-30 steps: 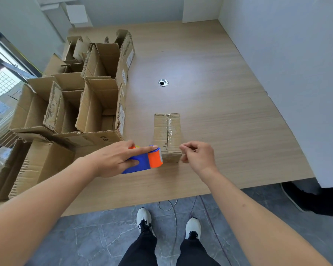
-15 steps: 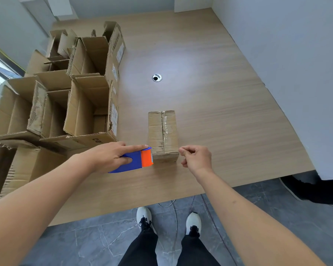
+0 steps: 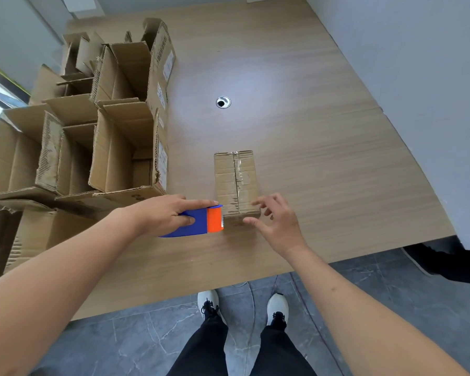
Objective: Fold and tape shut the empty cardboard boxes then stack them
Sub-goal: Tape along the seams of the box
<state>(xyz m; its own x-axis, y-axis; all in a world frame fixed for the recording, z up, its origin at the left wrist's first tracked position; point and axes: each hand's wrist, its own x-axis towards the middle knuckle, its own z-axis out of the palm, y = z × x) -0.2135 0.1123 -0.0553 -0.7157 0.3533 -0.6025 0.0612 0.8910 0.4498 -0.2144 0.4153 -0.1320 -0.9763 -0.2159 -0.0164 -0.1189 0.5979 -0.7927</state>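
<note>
So the small taped box (image 3: 235,183) sits on the table (image 3: 323,147) right in front of me, long axis running straight away, my right hand (image 3: 276,223) spread loose at its near end, nearer than my left hand (image 3: 163,215), wrapped round the tape dispenser (image 3: 198,222) beside it.
</note>
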